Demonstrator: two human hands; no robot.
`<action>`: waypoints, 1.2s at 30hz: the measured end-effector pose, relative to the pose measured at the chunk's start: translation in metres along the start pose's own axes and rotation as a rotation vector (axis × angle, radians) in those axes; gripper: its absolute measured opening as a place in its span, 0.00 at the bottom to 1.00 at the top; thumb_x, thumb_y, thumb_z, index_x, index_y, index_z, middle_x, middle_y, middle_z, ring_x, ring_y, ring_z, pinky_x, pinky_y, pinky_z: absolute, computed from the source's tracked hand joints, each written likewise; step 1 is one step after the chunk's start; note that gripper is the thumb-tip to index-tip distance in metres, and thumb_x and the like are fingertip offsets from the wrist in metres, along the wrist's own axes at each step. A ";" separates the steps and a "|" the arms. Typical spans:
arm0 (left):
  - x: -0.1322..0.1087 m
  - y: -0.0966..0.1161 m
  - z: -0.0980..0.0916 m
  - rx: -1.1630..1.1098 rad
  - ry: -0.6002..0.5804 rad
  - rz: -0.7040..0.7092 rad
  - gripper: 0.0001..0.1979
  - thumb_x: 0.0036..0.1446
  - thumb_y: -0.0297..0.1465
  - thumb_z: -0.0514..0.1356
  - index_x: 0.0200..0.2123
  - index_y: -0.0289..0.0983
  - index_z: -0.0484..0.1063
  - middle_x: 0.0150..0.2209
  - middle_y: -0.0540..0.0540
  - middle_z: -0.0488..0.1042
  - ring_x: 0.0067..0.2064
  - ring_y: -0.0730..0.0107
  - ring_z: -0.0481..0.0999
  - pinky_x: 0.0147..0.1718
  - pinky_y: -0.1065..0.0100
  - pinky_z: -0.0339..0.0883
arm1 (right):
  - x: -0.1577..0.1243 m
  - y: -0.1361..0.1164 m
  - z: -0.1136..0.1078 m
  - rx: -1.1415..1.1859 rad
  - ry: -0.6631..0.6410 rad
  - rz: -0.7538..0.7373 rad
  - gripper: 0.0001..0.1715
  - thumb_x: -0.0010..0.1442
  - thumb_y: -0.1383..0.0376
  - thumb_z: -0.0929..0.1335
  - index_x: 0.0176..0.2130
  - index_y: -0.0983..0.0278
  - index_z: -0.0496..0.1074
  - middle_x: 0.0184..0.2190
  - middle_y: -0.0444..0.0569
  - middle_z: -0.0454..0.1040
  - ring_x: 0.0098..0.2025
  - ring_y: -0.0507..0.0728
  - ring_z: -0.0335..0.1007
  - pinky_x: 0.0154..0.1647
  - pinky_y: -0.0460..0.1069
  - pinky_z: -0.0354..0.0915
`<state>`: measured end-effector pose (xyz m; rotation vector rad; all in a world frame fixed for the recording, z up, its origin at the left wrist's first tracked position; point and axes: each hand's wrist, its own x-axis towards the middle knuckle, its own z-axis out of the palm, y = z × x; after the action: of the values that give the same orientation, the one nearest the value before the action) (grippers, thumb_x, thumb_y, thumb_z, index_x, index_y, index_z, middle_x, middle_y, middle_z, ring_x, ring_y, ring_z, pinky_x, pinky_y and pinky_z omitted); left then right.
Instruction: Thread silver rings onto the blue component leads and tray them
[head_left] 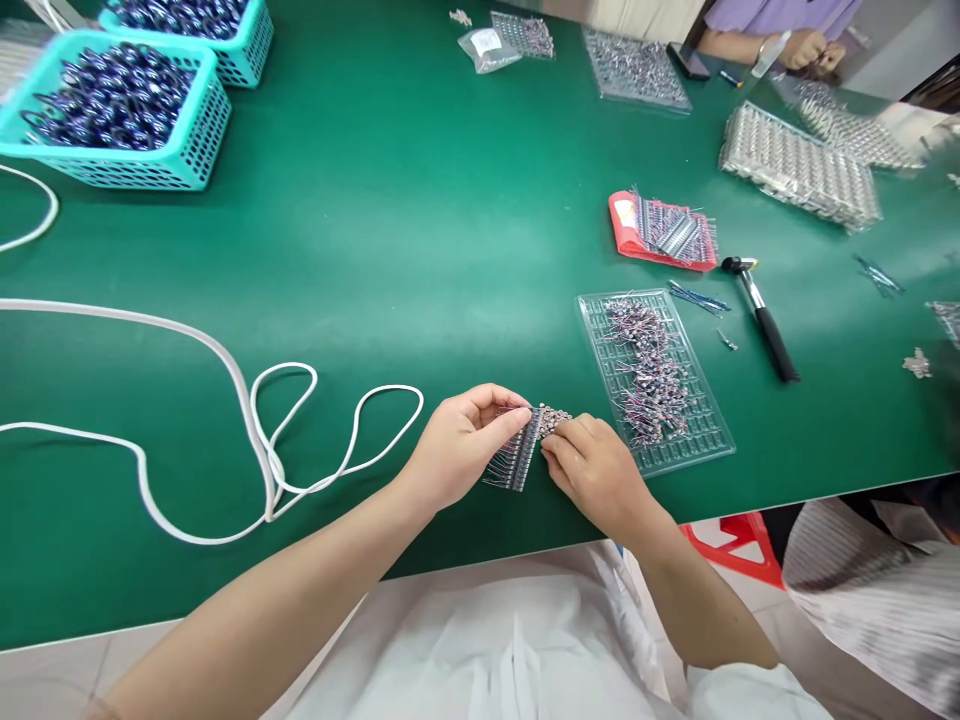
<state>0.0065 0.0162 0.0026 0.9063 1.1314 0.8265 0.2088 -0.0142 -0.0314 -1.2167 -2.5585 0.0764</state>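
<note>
My left hand (463, 440) is closed, thumb and fingers pinched at the far end of a dark comb-like strip (526, 455) lined with thin wires. Close beside it, my right hand (600, 472) has its fingers pressed together at a heap of small pale bead-like parts (553, 418). What those right fingertips hold, if anything, is too small to make out. To the right, a clear plastic tray (705, 435) carries a long pile of small wired components (649, 375).
Beyond the tray lie a red packet (626, 240) with wired strips, loose dark wires (697, 297) and a hammer (769, 325). A white cable (247, 400) loops across the left. Turquoise baskets (150, 170) stand far left. A co-worker's hands (814, 50) are at the far right.
</note>
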 end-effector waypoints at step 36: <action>-0.028 -0.010 0.008 0.062 -0.199 0.272 0.04 0.65 0.30 0.60 0.38 0.37 0.73 0.45 0.39 0.84 0.48 0.58 0.83 0.45 0.62 0.78 | 0.002 -0.025 -0.015 0.336 0.597 0.280 0.11 0.62 0.73 0.70 0.43 0.59 0.72 0.31 0.46 0.78 0.32 0.54 0.74 0.33 0.50 0.71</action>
<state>0.0083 -0.0145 0.0060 1.1847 0.8759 0.9024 0.1931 -0.0302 -0.0121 -1.2261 -1.7772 0.1677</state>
